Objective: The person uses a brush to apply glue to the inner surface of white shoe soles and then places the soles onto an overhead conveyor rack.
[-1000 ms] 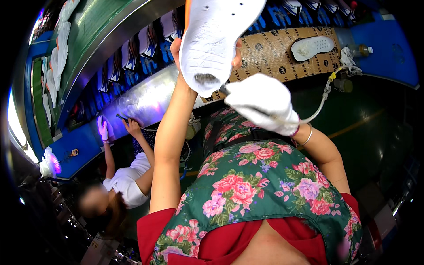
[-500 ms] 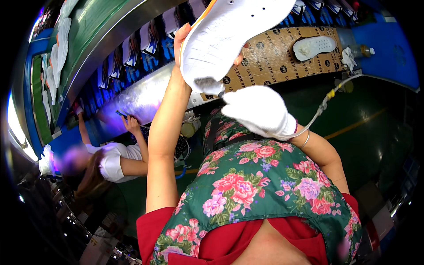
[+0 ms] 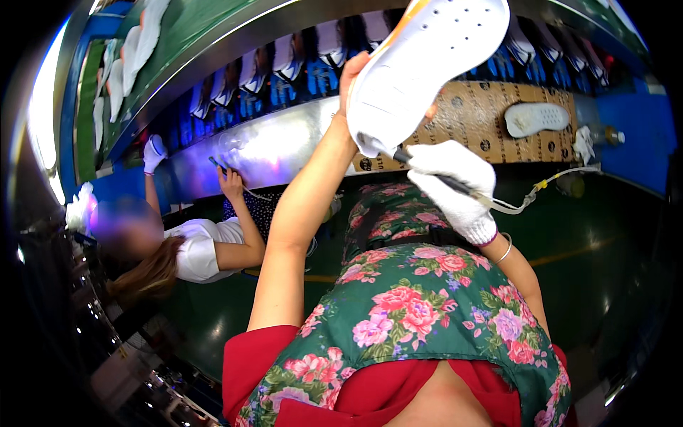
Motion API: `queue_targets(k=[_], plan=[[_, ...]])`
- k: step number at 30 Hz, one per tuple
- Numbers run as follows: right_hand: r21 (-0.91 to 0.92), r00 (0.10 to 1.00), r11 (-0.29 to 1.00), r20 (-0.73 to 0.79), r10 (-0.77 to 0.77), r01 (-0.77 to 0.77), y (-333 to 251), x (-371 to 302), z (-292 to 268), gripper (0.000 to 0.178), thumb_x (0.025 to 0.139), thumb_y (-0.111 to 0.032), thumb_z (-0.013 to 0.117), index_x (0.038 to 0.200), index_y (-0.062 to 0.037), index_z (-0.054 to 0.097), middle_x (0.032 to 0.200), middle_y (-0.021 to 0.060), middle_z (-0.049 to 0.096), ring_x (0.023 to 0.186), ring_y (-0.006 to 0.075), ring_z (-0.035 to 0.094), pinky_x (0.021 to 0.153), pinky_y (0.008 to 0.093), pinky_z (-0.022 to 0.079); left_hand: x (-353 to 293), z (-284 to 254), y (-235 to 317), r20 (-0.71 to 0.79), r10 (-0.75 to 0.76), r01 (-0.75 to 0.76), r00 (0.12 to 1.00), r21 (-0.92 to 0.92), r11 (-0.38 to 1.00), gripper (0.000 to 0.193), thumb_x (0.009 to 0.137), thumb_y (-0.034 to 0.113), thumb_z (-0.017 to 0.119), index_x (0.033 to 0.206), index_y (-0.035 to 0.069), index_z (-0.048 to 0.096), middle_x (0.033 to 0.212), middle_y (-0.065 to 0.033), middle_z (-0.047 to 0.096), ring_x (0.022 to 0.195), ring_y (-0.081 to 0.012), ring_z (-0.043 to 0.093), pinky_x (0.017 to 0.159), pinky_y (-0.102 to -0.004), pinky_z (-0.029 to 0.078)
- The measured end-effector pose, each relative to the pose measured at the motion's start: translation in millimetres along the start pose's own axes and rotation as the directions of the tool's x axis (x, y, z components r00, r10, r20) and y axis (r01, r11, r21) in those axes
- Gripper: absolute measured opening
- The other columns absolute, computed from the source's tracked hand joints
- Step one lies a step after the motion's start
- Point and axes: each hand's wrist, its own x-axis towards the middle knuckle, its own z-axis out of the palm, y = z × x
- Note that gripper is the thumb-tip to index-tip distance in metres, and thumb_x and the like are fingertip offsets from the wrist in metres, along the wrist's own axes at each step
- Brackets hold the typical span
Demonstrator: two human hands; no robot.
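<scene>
My bare left hand [image 3: 350, 80] grips a white shoe sole [image 3: 420, 78] by its edges and holds it up over the bench. The sole has an orange stripe along one side and small holes toward its far end. A white knit glove covers my right hand [image 3: 462, 174], which is closed round a slim dark-handled tool [image 3: 403, 155]. The tool's tip meets the sole's near end; whether it touches the surface is hard to tell. From the handle's rear runs a pale flexible tube [image 3: 514, 207].
Brown printed cardboard [image 3: 469, 117] covers the bench beneath. On it lies another white sole [image 3: 535, 119], near a crumpled white cloth [image 3: 584, 145] and a clear bottle [image 3: 612, 135]. Shoe uppers [image 3: 331, 46] line a rack behind. A co-worker [image 3: 203, 249] works at left, beside soles on a green belt [image 3: 178, 28].
The view has shifted, so the bench and sole sit farther right. My right hand has turned, exposing the dark handle. The co-worker's gloved hand now shows plainly.
</scene>
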Motion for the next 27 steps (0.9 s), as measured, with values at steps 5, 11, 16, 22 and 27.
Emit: queue_targets(k=[5, 11, 16, 22, 27], plan=[[0.133, 0.999, 0.99, 0.017, 0.035, -0.037, 0.8, 2.6, -12.2, 0.015, 0.077, 0.001, 0.076, 0.092, 0.0001, 0.074, 0.095, 0.0116, 0.074, 0.084, 0.0184, 0.07, 0.076, 0.0297, 0.055, -12.9, 20.2, -5.5, 0.064, -0.028, 0.037, 0.998, -0.151, 0.988, 0.09, 0.081, 0.062, 0.054, 0.15, 0.006, 0.037, 0.131, -0.0326, 0.05, 0.104, -0.0497, 0.059, 0.085, -0.0586, 0.051], [-0.445, 0.942, 0.848, -0.03, -0.335, 0.288, -13.9, 58.7, -48.0, 0.019, 0.078, 0.002, 0.076, 0.096, -0.0012, 0.074, 0.097, 0.0134, 0.073, 0.085, 0.0224, 0.07, 0.077, 0.0312, 0.055, -43.3, 22.8, -39.0, -0.114, 0.029, -0.053, 0.993, -0.209, 0.976, 0.077, 0.091, 0.054, 0.042, 0.149, 0.004, 0.036, 0.13, -0.0268, 0.057, 0.1, -0.0482, 0.065, 0.09, -0.0564, 0.054], [-0.679, 0.825, 0.584, 0.057, -0.562, 0.445, -8.2, 73.2, -46.2, 0.023, 0.077, 0.004, 0.074, 0.099, -0.0032, 0.073, 0.097, 0.0126, 0.073, 0.086, 0.0265, 0.069, 0.078, 0.0339, 0.054, -52.9, 24.4, -52.3, -0.036, 0.027, -0.034, 0.999, -0.196, 0.98, 0.075, 0.09, 0.051, 0.045, 0.148, 0.003, 0.038, 0.132, -0.0253, 0.057, 0.102, -0.047, 0.065, 0.09, -0.0562, 0.054], [0.041, 0.947, 0.981, 0.253, -0.196, 0.192, -8.0, 29.5, -17.0, 0.019, 0.069, 0.003, 0.076, 0.088, -0.0026, 0.073, 0.09, 0.0144, 0.073, 0.081, 0.0255, 0.069, 0.073, 0.0334, 0.053, -92.1, 32.2, -36.9, -0.104, 0.258, -0.249, 0.961, 0.094, 0.964, 0.084, 0.088, 0.055, 0.051, 0.15, 0.002, 0.032, 0.133, -0.0282, 0.054, 0.112, -0.0431, 0.061, 0.093, -0.0512, 0.054], [0.444, 0.988, 0.895, -0.116, 0.104, -0.042, 22.1, 17.7, -42.2, 0.016, 0.074, 0.008, 0.068, 0.09, 0.004, 0.069, 0.1, 0.021, 0.068, 0.083, 0.0232, 0.066, 0.074, 0.0329, 0.055, -125.3, 55.6, 3.4, 0.134, 0.403, -0.416, 0.905, 0.089, 0.905, 0.114, 0.068, 0.053, 0.081, 0.149, -0.004, 0.024, 0.139, -0.0319, 0.04, 0.112, -0.0496, 0.057, 0.082, -0.0583, 0.058]])
